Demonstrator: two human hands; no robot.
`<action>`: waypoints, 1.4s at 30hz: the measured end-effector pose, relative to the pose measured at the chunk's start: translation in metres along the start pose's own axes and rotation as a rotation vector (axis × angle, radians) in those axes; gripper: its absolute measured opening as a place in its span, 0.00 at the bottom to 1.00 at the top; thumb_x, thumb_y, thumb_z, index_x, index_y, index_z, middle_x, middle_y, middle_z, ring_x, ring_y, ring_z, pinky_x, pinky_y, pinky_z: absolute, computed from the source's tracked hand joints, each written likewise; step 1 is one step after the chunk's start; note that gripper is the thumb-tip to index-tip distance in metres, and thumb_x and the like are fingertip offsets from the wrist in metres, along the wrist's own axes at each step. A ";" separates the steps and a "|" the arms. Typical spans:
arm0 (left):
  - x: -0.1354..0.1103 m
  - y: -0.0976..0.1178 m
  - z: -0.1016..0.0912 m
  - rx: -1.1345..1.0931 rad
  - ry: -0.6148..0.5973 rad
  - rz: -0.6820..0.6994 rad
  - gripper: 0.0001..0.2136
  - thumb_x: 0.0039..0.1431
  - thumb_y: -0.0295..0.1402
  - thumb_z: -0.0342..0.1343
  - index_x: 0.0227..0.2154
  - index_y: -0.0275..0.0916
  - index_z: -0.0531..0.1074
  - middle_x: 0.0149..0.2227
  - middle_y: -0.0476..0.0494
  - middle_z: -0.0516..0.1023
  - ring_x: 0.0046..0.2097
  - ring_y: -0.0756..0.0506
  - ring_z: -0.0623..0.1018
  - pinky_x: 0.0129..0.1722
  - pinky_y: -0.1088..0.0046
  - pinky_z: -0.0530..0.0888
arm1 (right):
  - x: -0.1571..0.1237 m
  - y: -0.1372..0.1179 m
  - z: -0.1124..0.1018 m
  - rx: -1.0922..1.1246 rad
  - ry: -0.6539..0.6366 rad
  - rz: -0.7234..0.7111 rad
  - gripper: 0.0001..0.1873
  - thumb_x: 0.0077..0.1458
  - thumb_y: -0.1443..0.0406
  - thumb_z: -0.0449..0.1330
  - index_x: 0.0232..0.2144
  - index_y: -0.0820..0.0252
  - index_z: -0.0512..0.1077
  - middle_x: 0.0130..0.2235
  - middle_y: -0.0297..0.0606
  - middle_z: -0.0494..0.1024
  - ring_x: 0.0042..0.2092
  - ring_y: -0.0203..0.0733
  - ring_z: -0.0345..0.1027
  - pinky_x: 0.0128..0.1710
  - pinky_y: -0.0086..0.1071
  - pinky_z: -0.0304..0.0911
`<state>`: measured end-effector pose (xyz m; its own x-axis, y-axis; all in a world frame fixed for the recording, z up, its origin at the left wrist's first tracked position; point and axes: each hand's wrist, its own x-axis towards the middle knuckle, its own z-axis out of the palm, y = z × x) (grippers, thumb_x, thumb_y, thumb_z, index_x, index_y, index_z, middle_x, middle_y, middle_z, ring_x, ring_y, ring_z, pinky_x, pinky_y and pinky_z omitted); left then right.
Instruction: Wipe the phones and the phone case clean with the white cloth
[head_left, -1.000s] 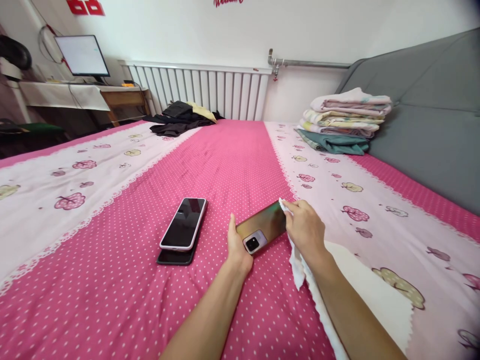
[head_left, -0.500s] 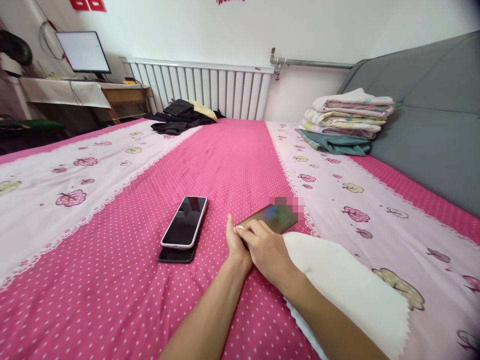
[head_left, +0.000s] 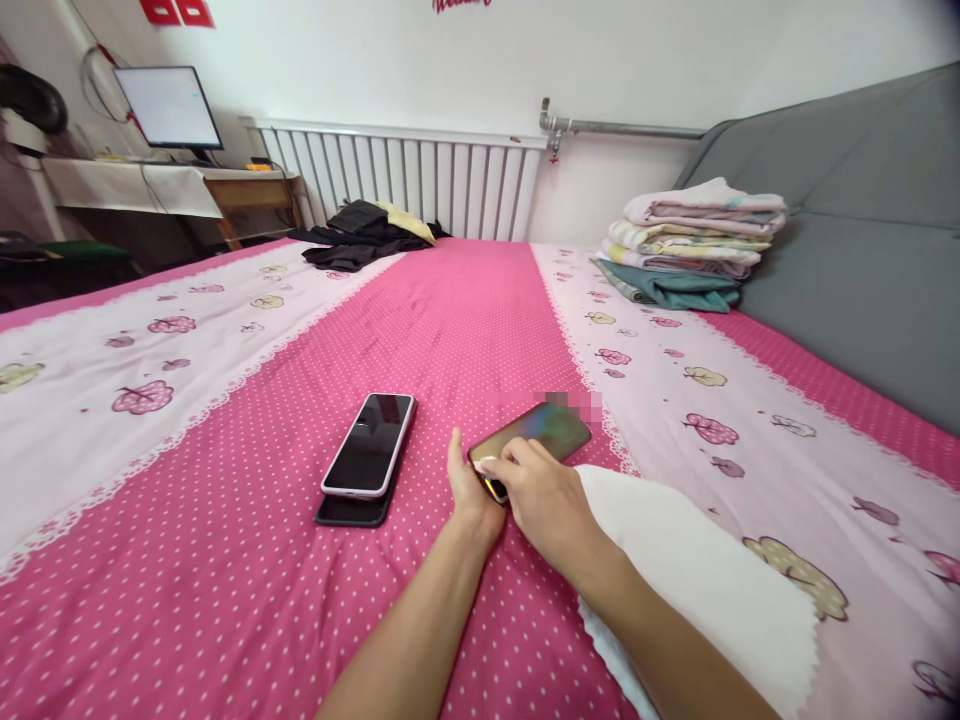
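Observation:
A gold-green phone [head_left: 546, 428] lies back up on the pink dotted bedspread [head_left: 247, 590]. My left hand [head_left: 466, 497] grips its near end, thumb along the left edge. My right hand [head_left: 544, 498] is curled over the same end, fingertips pressing a bit of white cloth [head_left: 697, 570] onto the phone. The remainder of the cloth trails under my right forearm on the bed. To the left, apart from both hands, a pink-cased phone [head_left: 370, 442] rests screen up on a black phone [head_left: 346, 513].
A stack of folded blankets [head_left: 694, 240] sits at the far right against the grey headboard [head_left: 862, 250]. Dark clothes [head_left: 360, 238] lie at the far edge by the white radiator [head_left: 420, 180]. A desk with a monitor [head_left: 166, 105] stands at the back left.
My right hand has slid with the cloth from the phone's far end to its near end, beside my left hand. The cloth now lies flatter under my arm. The left hand stays.

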<state>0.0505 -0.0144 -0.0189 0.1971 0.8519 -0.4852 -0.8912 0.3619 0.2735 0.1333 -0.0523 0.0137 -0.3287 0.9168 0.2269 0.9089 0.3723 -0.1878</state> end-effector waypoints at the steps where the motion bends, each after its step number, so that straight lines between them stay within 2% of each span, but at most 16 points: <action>1: 0.000 0.000 0.000 0.009 -0.023 -0.005 0.23 0.55 0.50 0.47 0.17 0.35 0.65 0.17 0.46 0.69 0.19 0.50 0.68 0.22 0.75 0.65 | 0.001 0.002 0.002 -0.004 0.028 0.020 0.15 0.59 0.68 0.51 0.44 0.48 0.72 0.38 0.34 0.71 0.40 0.39 0.62 0.27 0.30 0.52; 6: 0.001 -0.003 -0.002 0.146 -0.128 0.004 0.19 0.55 0.46 0.50 0.28 0.32 0.73 0.25 0.43 0.76 0.25 0.47 0.75 0.29 0.72 0.71 | 0.009 0.017 0.006 -0.031 0.174 0.154 0.18 0.60 0.68 0.49 0.49 0.50 0.70 0.38 0.36 0.71 0.41 0.39 0.62 0.29 0.29 0.55; 11: 0.001 -0.003 0.000 0.255 -0.116 -0.011 0.23 0.55 0.47 0.51 0.37 0.28 0.74 0.30 0.38 0.79 0.31 0.43 0.79 0.35 0.68 0.74 | 0.014 0.037 0.004 -0.059 0.267 0.285 0.18 0.60 0.67 0.49 0.49 0.50 0.70 0.39 0.37 0.71 0.40 0.40 0.63 0.29 0.29 0.54; 17: 0.001 -0.003 0.001 0.306 -0.039 -0.011 0.21 0.54 0.46 0.52 0.34 0.28 0.75 0.29 0.37 0.80 0.29 0.43 0.79 0.35 0.68 0.76 | 0.016 0.059 -0.004 -0.062 0.354 0.450 0.17 0.60 0.67 0.49 0.47 0.50 0.72 0.38 0.37 0.71 0.39 0.39 0.63 0.26 0.29 0.51; 22: 0.005 -0.002 -0.002 0.280 0.050 0.007 0.16 0.52 0.42 0.54 0.33 0.31 0.74 0.28 0.40 0.80 0.29 0.43 0.79 0.34 0.67 0.76 | 0.015 0.068 -0.009 -0.081 0.357 0.525 0.18 0.57 0.68 0.51 0.48 0.51 0.71 0.39 0.37 0.71 0.39 0.39 0.62 0.26 0.29 0.48; 29: 0.005 0.003 0.000 0.140 0.067 0.020 0.10 0.52 0.36 0.53 0.29 0.33 0.72 0.23 0.43 0.77 0.22 0.44 0.76 0.26 0.68 0.75 | 0.015 0.064 -0.008 -0.063 0.334 0.490 0.19 0.59 0.67 0.48 0.49 0.53 0.71 0.39 0.39 0.70 0.40 0.41 0.62 0.25 0.29 0.48; 36: 0.009 0.008 0.000 0.077 0.084 0.040 0.11 0.55 0.36 0.50 0.28 0.33 0.72 0.21 0.44 0.76 0.22 0.46 0.75 0.26 0.70 0.74 | 0.015 0.054 -0.005 -0.010 0.318 0.427 0.18 0.61 0.66 0.47 0.48 0.51 0.71 0.39 0.39 0.71 0.39 0.40 0.62 0.27 0.29 0.50; 42: 0.009 0.009 0.001 0.023 0.032 0.049 0.12 0.56 0.35 0.48 0.30 0.31 0.72 0.24 0.41 0.77 0.26 0.44 0.77 0.30 0.69 0.74 | 0.013 0.039 0.000 -0.015 0.245 0.335 0.18 0.61 0.66 0.47 0.48 0.50 0.71 0.38 0.37 0.71 0.38 0.39 0.64 0.27 0.28 0.51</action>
<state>0.0447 -0.0032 -0.0206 0.1403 0.8563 -0.4971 -0.8896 0.3294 0.3164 0.1648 -0.0255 0.0093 0.0556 0.9246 0.3768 0.9593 0.0551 -0.2768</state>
